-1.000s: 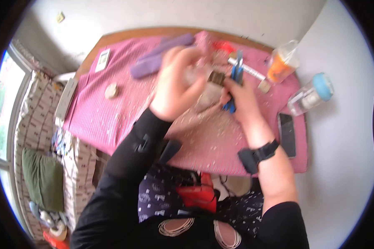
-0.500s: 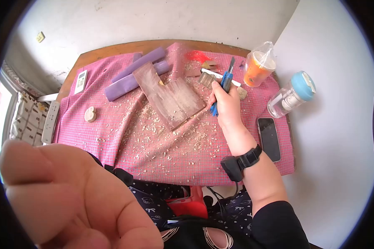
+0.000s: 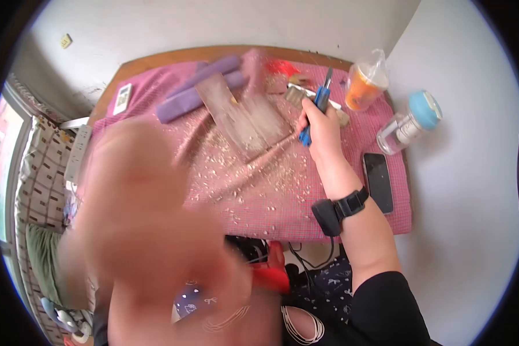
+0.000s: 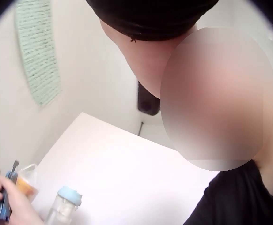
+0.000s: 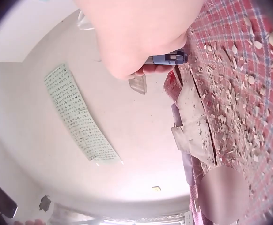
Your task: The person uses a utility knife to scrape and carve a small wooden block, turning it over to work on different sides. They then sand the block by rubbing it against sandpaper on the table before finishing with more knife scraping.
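My right hand grips a blue utility knife, its blade pointing up and away. The same hand holds a small grey-brown block at its fingertips; block and knife also show at the lower left of the left wrist view. My left hand is raised close before the head camera, large and blurred, with nothing visible in it. A notched wooden board lies left of the right hand, among pale shavings scattered over the pink checked cloth.
Two purple bars lie behind the board. At the right stand a plastic cup with orange contents and a blue-lidded bottle, with a phone nearer me. A white device lies far left, above a power strip.
My left hand left the block beside the right hand, came back towards my head, and now appears higher and further right than half a second ago. The right hand still holds knife and block.
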### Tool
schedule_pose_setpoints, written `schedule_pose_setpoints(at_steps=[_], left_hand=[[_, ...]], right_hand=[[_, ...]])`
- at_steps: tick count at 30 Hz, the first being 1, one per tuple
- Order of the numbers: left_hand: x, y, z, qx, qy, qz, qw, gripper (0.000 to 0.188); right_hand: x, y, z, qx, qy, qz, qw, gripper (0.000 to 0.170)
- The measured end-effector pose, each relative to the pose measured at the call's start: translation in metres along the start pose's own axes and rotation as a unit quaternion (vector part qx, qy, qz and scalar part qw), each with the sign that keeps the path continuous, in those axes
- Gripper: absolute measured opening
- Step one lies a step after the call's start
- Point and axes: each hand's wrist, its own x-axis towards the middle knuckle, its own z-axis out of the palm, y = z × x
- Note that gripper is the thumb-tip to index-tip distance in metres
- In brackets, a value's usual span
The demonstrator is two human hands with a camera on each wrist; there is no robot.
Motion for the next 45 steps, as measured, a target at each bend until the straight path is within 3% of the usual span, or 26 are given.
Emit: schedule_pose_setpoints(at_steps=[1, 2, 3, 4, 6, 8, 10, 11, 14, 15, 16, 19, 21, 23, 25, 28, 30, 32, 34, 36, 40, 42, 44, 45], left_hand=[[0.005, -0.002, -0.007, -0.004, -0.007, -0.004, 1.0, 0.019], [0.009, -0.013, 0.016, -0.064, -0.012, -0.132, 0.989, 0.029], [0.003, -0.028, 0.035, -0.093, -0.05, -0.207, 0.973, 0.025], [-0.011, -0.039, 0.054, -0.134, -0.093, -0.315, 0.935, 0.026], [-0.042, -0.062, 0.089, -0.228, -0.133, -0.442, 0.857, 0.031], [-0.058, -0.076, 0.108, -0.296, -0.165, -0.491, 0.803, 0.037], [-0.047, -0.07, 0.101, -0.421, -0.252, -0.495, 0.717, 0.033], [-0.079, -0.079, 0.125, -0.473, -0.237, -0.432, 0.73, 0.03], [-0.068, -0.065, 0.112, -0.379, -0.275, -0.498, 0.73, 0.031], [-0.073, -0.072, 0.116, -0.428, -0.241, -0.443, 0.75, 0.036], [-0.073, -0.078, 0.112, -0.427, -0.272, -0.495, 0.706, 0.041], [-0.082, -0.08, 0.117, -0.449, -0.246, -0.51, 0.691, 0.042], [-0.08, -0.073, 0.115, -0.478, -0.217, -0.521, 0.673, 0.039], [-0.082, -0.076, 0.114, -0.456, -0.228, -0.522, 0.684, 0.036], [-0.083, -0.076, 0.116, -0.434, -0.24, -0.519, 0.696, 0.033], [-0.086, -0.079, 0.116, -0.446, -0.213, -0.499, 0.712, 0.029], [-0.086, -0.083, 0.113, -0.462, -0.266, -0.504, 0.68, 0.027], [-0.091, -0.083, 0.116, -0.466, -0.268, -0.507, 0.674, 0.026], [-0.083, -0.083, 0.113, -0.47, -0.264, -0.508, 0.672, 0.026], [-0.077, -0.082, 0.106, -0.441, -0.309, -0.499, 0.678, 0.029], [-0.083, -0.087, 0.11, -0.431, -0.321, -0.52, 0.663, 0.035], [-0.082, -0.086, 0.111, -0.39, -0.283, -0.526, 0.701, 0.04], [-0.085, -0.086, 0.116, -0.403, -0.243, -0.527, 0.707, 0.037], [-0.086, -0.087, 0.116, -0.33, -0.233, -0.488, 0.774, 0.033]], right_hand=[[-0.002, -0.001, 0.002, 0.025, -0.009, 0.024, 0.999, 0.014], [-0.002, -0.001, 0.003, 0.048, -0.018, 0.05, 0.997, 0.014], [-0.001, 0.001, 0.001, 0.065, -0.042, 0.065, 0.995, 0.016], [-0.004, -0.004, 0.003, 0.067, -0.046, 0.066, 0.995, 0.016], [-0.013, -0.016, 0.01, 0.093, -0.09, 0.113, 0.985, 0.016], [-0.019, -0.017, 0.01, 0.071, -0.133, 0.11, 0.982, 0.017], [-0.023, -0.016, 0.012, 0.013, -0.189, 0.075, 0.979, 0.017], [-0.025, -0.016, 0.013, 0.0, -0.187, 0.075, 0.979, 0.016], [-0.028, -0.022, 0.015, -0.1, -0.171, 0.049, 0.979, 0.014], [-0.026, -0.022, 0.012, -0.127, -0.177, 0.049, 0.975, 0.016], [-0.024, -0.019, 0.01, -0.125, -0.175, 0.056, 0.975, 0.016], [-0.021, -0.02, 0.011, -0.26, -0.195, -0.058, 0.944, 0.023], [-0.024, -0.023, 0.014, -0.249, -0.195, -0.018, 0.949, 0.023], [-0.027, -0.02, 0.014, -0.237, -0.192, 0.028, 0.952, 0.023], [-0.026, -0.018, 0.015, -0.274, -0.198, -0.031, 0.941, 0.023], [-0.03, -0.023, 0.019, -0.289, -0.201, -0.032, 0.936, 0.02], [-0.029, -0.022, 0.018, -0.281, -0.218, -0.04, 0.934, 0.019], [-0.031, -0.02, 0.017, -0.273, -0.229, -0.049, 0.933, 0.018], [-0.032, -0.02, 0.019, -0.327, -0.207, -0.114, 0.915, 0.016], [-0.03, -0.023, 0.02, -0.31, -0.226, -0.092, 0.919, 0.017], [-0.031, -0.021, 0.021, -0.284, -0.236, -0.066, 0.927, 0.021], [-0.031, -0.022, 0.02, -0.32, -0.213, -0.087, 0.919, 0.024], [-0.029, -0.025, 0.02, -0.355, -0.195, -0.11, 0.908, 0.026], [-0.029, -0.027, 0.02, -0.397, -0.193, -0.117, 0.89, 0.028]])
